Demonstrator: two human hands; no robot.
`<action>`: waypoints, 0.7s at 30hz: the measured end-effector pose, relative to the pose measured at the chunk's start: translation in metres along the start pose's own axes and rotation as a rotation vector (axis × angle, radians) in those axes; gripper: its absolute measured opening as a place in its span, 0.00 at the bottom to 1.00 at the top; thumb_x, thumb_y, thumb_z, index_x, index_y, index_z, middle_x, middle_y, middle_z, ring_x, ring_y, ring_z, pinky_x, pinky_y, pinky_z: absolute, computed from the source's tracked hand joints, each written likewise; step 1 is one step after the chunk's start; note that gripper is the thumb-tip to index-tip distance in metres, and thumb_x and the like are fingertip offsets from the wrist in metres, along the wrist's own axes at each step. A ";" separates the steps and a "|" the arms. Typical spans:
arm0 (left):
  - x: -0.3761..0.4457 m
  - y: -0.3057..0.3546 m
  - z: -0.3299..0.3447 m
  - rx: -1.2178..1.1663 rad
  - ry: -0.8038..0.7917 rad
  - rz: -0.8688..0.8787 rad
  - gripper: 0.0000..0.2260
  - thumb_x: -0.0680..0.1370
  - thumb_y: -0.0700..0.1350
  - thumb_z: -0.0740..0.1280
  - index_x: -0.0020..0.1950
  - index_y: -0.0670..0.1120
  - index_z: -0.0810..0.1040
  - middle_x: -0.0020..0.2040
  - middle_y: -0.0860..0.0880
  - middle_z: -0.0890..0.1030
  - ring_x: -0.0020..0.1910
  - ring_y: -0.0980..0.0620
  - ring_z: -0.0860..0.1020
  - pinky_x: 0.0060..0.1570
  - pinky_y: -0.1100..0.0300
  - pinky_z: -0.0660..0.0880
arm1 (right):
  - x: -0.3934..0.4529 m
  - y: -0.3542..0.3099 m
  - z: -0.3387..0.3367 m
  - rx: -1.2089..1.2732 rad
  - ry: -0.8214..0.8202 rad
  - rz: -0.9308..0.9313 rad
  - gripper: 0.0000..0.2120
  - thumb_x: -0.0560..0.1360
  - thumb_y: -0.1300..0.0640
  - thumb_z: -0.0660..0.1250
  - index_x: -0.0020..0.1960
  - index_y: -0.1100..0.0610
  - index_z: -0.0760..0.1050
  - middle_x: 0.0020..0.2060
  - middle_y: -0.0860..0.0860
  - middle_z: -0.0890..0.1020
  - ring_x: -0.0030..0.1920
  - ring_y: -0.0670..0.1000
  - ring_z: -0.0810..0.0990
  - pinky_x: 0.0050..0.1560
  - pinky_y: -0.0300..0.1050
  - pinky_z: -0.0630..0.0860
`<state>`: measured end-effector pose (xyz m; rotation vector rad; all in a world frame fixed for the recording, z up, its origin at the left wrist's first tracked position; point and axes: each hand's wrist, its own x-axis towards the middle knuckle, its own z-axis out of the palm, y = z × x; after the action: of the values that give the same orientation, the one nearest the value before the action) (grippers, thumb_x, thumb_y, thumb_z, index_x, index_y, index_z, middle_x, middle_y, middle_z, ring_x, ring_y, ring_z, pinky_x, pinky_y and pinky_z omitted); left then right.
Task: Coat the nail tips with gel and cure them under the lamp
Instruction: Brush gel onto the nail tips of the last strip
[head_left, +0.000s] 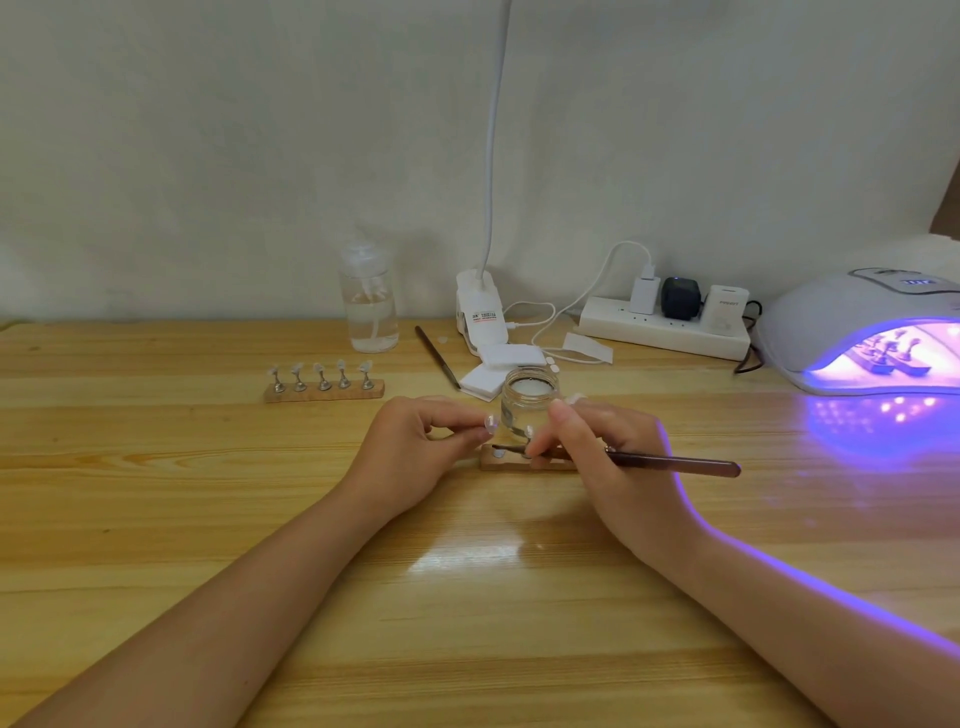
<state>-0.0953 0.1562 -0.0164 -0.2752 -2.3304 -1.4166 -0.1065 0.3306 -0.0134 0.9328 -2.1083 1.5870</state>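
Wooden table carries all items in view. At the left, a wooden holder strip supports five metal stands, each topped with a clear nail tip. Behind it, near the wall, stands a clear pump bottle partly filled with liquid. A spare brush lies on the table just right of the bottle, beside the white clip base of a desk lamp and a stack of white pads.

At centre, the left hand pinches a small metal stand bearing a nail tip between thumb and curled fingers, raised just above a second wooden base. An open glass jar stands directly behind this base. The right hand grips a brown-handled gel brush; its fingers are clamped on the handle, and the brush head points left toward the held nail tip. Whether the bristles touch the tip cannot be determined.

At the rear right, a white power strip holds three plugs. At the far right, the curing lamp is lit violet, with stands and nail tips visible inside its opening.
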 end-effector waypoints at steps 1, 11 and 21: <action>0.000 0.000 0.000 0.008 -0.003 0.006 0.09 0.70 0.35 0.71 0.47 0.46 0.82 0.39 0.56 0.81 0.41 0.67 0.78 0.42 0.77 0.69 | 0.000 0.000 0.000 -0.004 0.012 -0.006 0.18 0.74 0.46 0.56 0.33 0.50 0.78 0.30 0.47 0.81 0.36 0.45 0.79 0.45 0.43 0.74; 0.001 -0.001 0.000 0.036 -0.029 -0.002 0.08 0.70 0.34 0.70 0.48 0.41 0.82 0.40 0.51 0.81 0.36 0.69 0.76 0.35 0.78 0.65 | 0.000 0.005 0.002 -0.108 -0.041 -0.080 0.18 0.75 0.47 0.56 0.35 0.52 0.80 0.30 0.43 0.79 0.36 0.42 0.77 0.42 0.36 0.71; 0.000 -0.001 0.000 0.067 -0.038 -0.034 0.07 0.71 0.34 0.70 0.47 0.43 0.83 0.40 0.50 0.81 0.32 0.70 0.73 0.32 0.78 0.64 | 0.003 0.005 0.005 -0.210 -0.004 -0.027 0.18 0.76 0.45 0.55 0.35 0.48 0.78 0.30 0.37 0.77 0.39 0.39 0.75 0.44 0.33 0.67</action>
<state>-0.0962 0.1557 -0.0174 -0.2466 -2.4195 -1.3570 -0.1119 0.3257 -0.0168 0.8896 -2.2037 1.3204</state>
